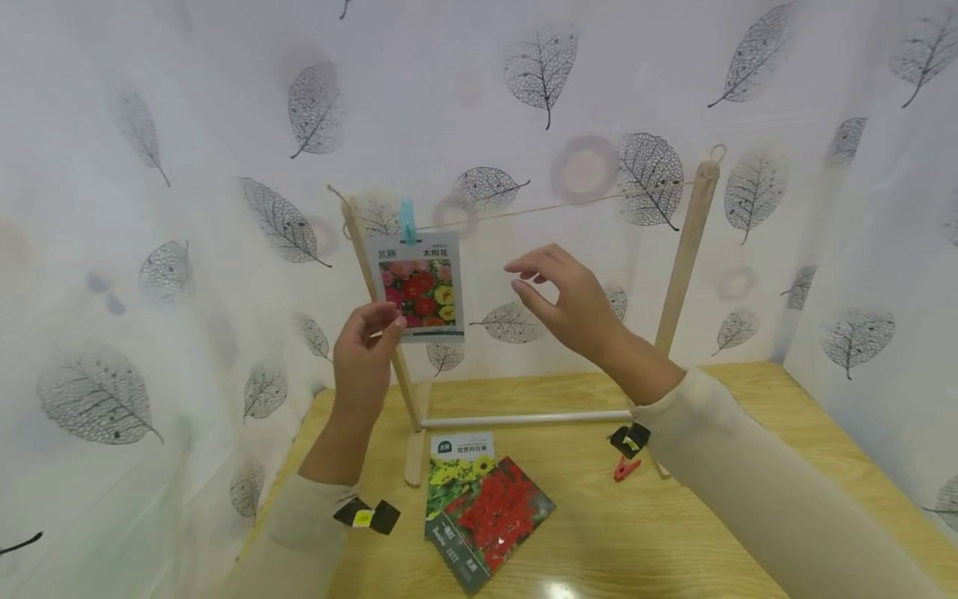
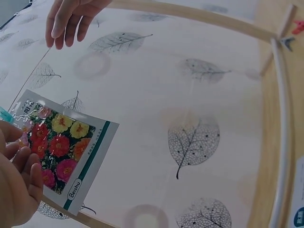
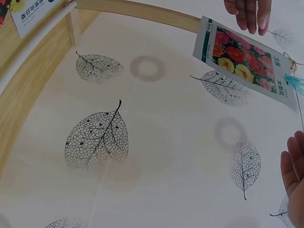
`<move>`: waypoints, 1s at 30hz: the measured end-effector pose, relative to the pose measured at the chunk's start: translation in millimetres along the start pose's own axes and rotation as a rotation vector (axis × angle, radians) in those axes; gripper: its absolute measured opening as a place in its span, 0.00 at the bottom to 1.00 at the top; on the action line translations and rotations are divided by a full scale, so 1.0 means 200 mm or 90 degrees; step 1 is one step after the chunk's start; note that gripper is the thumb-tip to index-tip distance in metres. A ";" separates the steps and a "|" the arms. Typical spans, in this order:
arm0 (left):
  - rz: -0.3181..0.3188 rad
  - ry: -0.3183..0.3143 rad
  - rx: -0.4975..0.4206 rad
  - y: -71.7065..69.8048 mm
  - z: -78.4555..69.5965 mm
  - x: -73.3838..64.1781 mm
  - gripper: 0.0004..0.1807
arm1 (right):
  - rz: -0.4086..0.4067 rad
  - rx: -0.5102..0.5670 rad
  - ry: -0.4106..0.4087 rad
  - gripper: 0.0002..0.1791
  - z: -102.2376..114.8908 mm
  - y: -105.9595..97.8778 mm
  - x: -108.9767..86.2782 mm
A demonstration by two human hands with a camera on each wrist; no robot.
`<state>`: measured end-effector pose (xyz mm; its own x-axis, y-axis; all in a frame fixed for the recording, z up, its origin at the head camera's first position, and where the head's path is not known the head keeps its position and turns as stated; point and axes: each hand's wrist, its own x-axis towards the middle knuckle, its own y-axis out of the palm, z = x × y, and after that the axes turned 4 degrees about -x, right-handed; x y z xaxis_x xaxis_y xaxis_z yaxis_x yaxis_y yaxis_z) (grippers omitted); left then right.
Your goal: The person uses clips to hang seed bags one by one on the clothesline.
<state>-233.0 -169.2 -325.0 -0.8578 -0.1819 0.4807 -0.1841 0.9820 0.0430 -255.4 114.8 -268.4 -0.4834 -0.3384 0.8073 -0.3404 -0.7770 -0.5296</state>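
Observation:
A seed packet (image 1: 417,291) with pink, red and yellow flowers hangs from a string (image 1: 524,213) by a light blue clothespin (image 1: 407,220). My left hand (image 1: 362,358) is at the packet's lower left edge, fingers loosely bent; in the right wrist view the fingers of this left hand (image 3: 249,12) hang beside the packet without gripping it. To the right of the packet, my right hand (image 1: 569,299) is raised in the air below the string. Its thumb and fingers stand apart with nothing between them.
Two wooden posts (image 1: 687,249) carry the string, with a white rod (image 1: 524,418) low between them. On the wooden table (image 1: 599,532) a red-flower packet (image 1: 497,516) overlaps a yellow-flower packet (image 1: 460,466). A red clothespin (image 1: 626,469) lies near the right post. Leaf-printed curtains hang behind.

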 end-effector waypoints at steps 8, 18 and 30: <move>0.015 -0.032 0.007 0.00 0.03 -0.02 0.17 | 0.002 -0.003 0.007 0.13 -0.05 0.00 -0.07; 0.027 -0.032 0.027 0.01 0.05 -0.04 0.18 | 0.006 -0.001 0.012 0.13 -0.07 -0.01 -0.13; 0.032 -0.049 0.040 0.01 0.05 -0.06 0.17 | 0.012 -0.001 0.027 0.13 -0.07 -0.01 -0.19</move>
<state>-227.6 -164.8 -340.7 -0.9006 -0.1379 0.4123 -0.1671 0.9853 -0.0353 -247.2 136.6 -301.8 -0.5239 -0.3296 0.7854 -0.3322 -0.7700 -0.5447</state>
